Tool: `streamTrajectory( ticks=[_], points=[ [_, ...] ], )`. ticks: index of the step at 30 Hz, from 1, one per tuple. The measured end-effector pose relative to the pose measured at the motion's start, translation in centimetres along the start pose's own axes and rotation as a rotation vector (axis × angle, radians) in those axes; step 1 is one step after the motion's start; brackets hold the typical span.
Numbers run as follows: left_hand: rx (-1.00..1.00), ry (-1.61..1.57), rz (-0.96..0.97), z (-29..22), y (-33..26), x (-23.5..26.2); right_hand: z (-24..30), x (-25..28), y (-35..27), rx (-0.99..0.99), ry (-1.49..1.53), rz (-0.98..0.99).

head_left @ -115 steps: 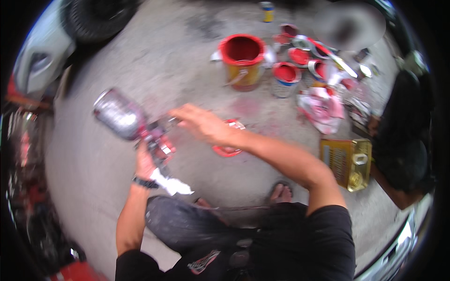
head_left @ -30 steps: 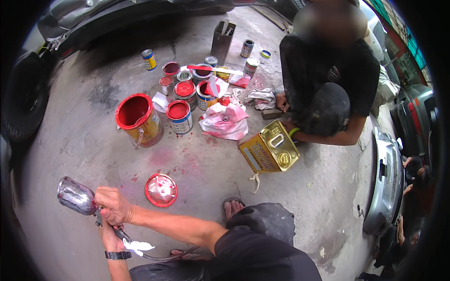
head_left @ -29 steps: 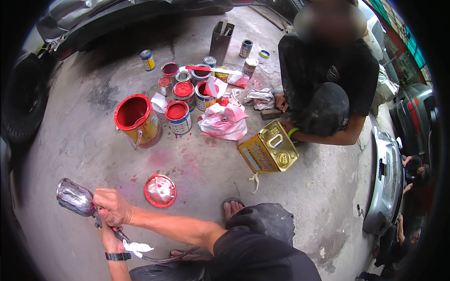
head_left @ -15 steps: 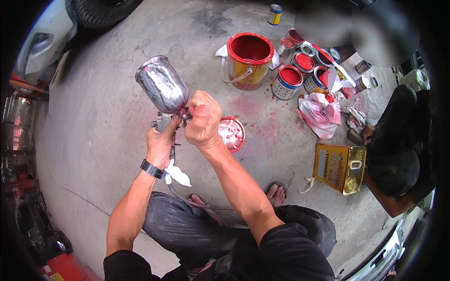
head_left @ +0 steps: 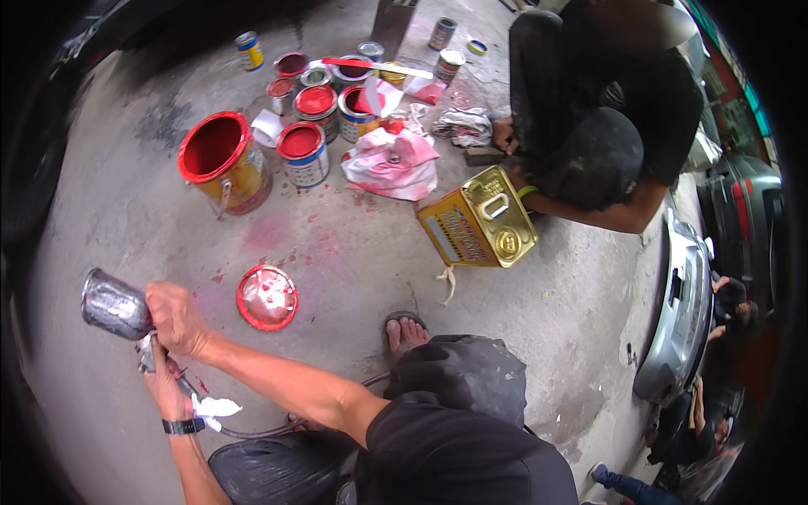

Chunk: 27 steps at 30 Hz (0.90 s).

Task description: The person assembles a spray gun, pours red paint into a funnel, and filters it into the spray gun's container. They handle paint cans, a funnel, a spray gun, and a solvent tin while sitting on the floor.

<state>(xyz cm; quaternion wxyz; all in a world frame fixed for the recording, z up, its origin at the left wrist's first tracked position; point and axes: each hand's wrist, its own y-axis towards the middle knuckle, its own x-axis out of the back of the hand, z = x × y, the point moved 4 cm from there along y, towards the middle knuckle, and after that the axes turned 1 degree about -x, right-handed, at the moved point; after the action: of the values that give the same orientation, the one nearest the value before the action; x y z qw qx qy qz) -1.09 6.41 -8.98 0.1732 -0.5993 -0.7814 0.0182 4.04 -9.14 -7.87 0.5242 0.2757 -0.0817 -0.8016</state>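
Observation:
At the lower left I hold a paint spray gun with a silver metal cup (head_left: 116, 305), its surface smudged. My left hand (head_left: 168, 389), with a black watch on the wrist, grips the gun's body from below. My right hand (head_left: 176, 318) is closed at the joint between cup and gun, and its fingertips are partly hidden. A white rag (head_left: 215, 407) hangs by the left wrist, beside the grey air hose (head_left: 257, 434) that runs from the gun toward my legs. Right of my hands, a red-rimmed round lid (head_left: 268, 297) smeared with red paint lies on the floor.
Ahead stand a big red paint bucket (head_left: 225, 164) and several paint cans (head_left: 303, 156), with a stained cloth (head_left: 392, 164) beside them. A gold rectangular tin (head_left: 476, 219) stands right of the cloth. A co-worker (head_left: 606, 118) squats behind it. A silver car bumper (head_left: 676, 311) is at the right.
My view has swung to the right, so the floor things sit further left and the co-worker shows more fully. Both hands still hold the spray gun, now lower and further left in view.

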Motion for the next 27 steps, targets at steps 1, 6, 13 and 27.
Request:
streamTrajectory(
  ticks=[1,6,13,27],
  points=[
    [0.032,-0.025,-0.005,-0.5,0.1,0.2,-0.1,-0.1,0.0,0.008,0.021,0.005],
    [0.073,-0.037,-0.039,-1.0,-0.3,-0.2,0.0,0.0,-0.1,0.054,0.099,0.038],
    [0.080,-0.028,-0.014,-1.5,-0.5,-1.7,-0.9,1.5,0.0,-0.180,0.222,-0.054],
    [0.195,-0.046,0.126,-1.8,-1.2,-1.8,-0.3,4.3,2.0,-0.174,0.371,-0.038]
  ],
)
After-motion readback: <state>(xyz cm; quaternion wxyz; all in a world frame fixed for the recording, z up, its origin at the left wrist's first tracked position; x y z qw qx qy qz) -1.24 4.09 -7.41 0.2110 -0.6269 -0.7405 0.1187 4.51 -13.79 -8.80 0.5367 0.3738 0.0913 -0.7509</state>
